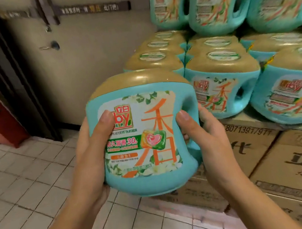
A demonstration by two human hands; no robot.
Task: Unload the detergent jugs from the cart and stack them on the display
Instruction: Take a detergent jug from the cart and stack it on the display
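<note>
A pale tiled floor [19, 183] fills the lower left, and a beige wall [89, 64] rises behind it, with a dark door frame [2, 68] at its left end. On the right, a stack of brown printed cardboard cartons [290, 162] serves as the base of the display. A lower tier of detergent jugs [224, 87] stands on the carton tops, teal with gold caps, packed side by side in rows that run back toward the wall. An upper tier of jugs [223, 3] rests on the caps of those below, toward the stack's back right. The held detergent jug [143, 135] is in the air over the floor, just off the cartons' front left corner. It is near the closest jug of the lower tier, upright, with its label toward the camera and its handle to the right. The left hand [91, 154] cups its left side and bottom edge, with the thumb [106, 121] pressed on the label. The right hand [206, 135] wraps the handle side, its thumb [184, 121] on the front and its fingers behind. A red bin [1, 125] sits on the floor at the left edge beside the door frame. A dark sign strip [91, 9] with blurred lettering runs along the top of the wall.
</note>
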